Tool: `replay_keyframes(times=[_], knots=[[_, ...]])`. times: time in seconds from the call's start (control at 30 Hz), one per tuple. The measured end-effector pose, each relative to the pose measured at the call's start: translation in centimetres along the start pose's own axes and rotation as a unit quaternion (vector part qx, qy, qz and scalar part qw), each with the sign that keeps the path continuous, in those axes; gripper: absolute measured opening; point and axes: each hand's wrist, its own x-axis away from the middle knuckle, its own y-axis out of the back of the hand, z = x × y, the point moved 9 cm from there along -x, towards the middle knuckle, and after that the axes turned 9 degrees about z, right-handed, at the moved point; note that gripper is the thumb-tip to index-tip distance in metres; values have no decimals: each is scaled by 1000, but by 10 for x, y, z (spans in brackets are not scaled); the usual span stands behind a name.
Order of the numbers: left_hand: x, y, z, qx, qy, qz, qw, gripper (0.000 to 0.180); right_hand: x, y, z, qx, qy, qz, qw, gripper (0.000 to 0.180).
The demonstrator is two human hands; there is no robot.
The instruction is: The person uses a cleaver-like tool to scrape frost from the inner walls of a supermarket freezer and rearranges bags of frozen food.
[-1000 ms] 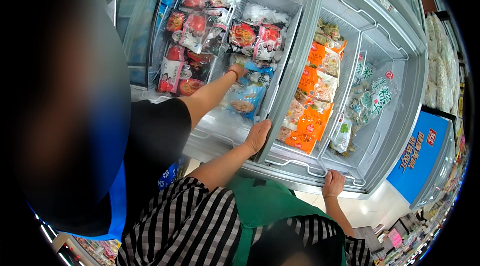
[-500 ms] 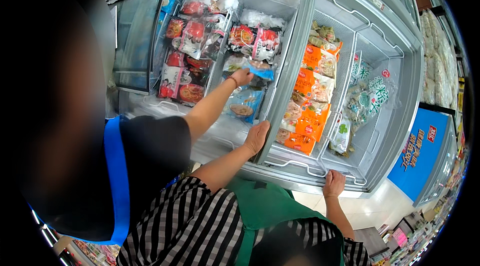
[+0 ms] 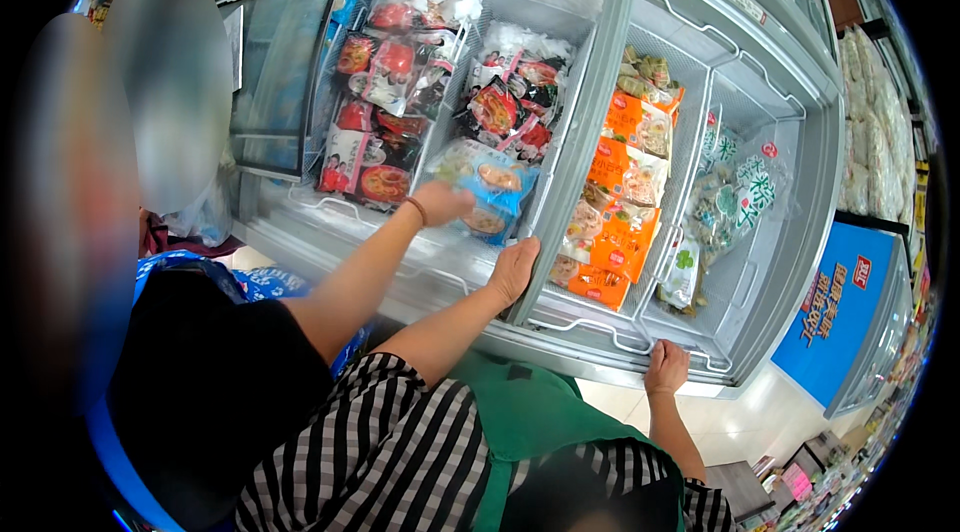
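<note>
- The wearer's own hands do not show in the head view, so it cannot be told whether they are clenched or released.
- Nearest, a person in a striped shirt (image 3: pixel 400 442) and green apron leans over the chest freezer (image 3: pixel 760 332).
- That person's hand at the rim (image 3: pixel 667 369) rests curled on the freezer's front edge.
- Their other hand (image 3: pixel 515 267) lies flat against the lower end of the grey divider bar (image 3: pixel 575 162).
- To the left, a person in a black sleeve (image 3: pixel 220 382) reaches in; the reaching hand (image 3: pixel 440 202) is closed on a clear, blue-edged food bag (image 3: pixel 485 187).
- The bag is held above the middle compartment, just left of the divider.
- Farther in lie red packs (image 3: pixel 375 122), orange packs (image 3: pixel 625 182) and green-and-white bags (image 3: pixel 735 197).
- A blue sign (image 3: pixel 830 312) stands beyond the freezer's right end.
</note>
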Motion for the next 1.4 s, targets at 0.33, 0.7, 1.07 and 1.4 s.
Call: replay_keyframes(times=[0.33, 0.7, 1.07, 1.4], knots=[[1, -3, 3, -7, 30, 17, 999, 51, -1, -7, -6, 24, -3, 5, 1000, 31], [-10, 9, 6, 26, 16, 27, 999, 48, -2, -5, -5, -1, -2, 13, 1000, 24], [-72, 147, 109, 152, 319, -226, 908, 42, 1, -3, -2, -6, 9, -3, 1000, 22], [-115, 177, 157, 119, 416, -230, 872, 38, -4, 4, 10, -26, 11, 20, 999, 18]])
